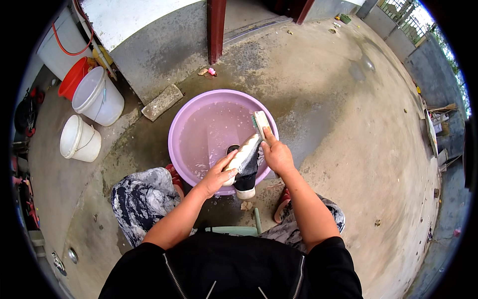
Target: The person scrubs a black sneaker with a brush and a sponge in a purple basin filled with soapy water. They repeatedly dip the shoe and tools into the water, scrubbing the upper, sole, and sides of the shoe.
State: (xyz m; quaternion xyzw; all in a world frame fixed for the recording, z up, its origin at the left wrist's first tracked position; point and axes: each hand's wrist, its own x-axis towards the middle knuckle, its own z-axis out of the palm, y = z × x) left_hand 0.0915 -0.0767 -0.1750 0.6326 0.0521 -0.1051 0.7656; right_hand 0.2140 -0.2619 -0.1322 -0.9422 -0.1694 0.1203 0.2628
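Note:
A purple plastic basin (173,149) of cloudy, sudsy water stands on the ground before me. My left hand (217,175) grips a shoe with a white sole (242,152) and a grey upper, held slantwise over the basin's right part. In my right hand (278,154) is a scrub brush with a pale handle (261,120) and greenish bristles, close to the shoe's far end. Against the near rim, partly below the held shoe, leans a black shoe with a white toe (245,193). A dark round thing shows beside it, mostly hidden by my left hand and the shoe.
White buckets (108,106) (80,138) and a red bucket (73,80) stand at the left. A stone block (162,102) lies by the wall behind the basin. A green plastic stool (233,230) is beneath me. Wet concrete surrounds the basin; a red door frame (216,33) rises beyond.

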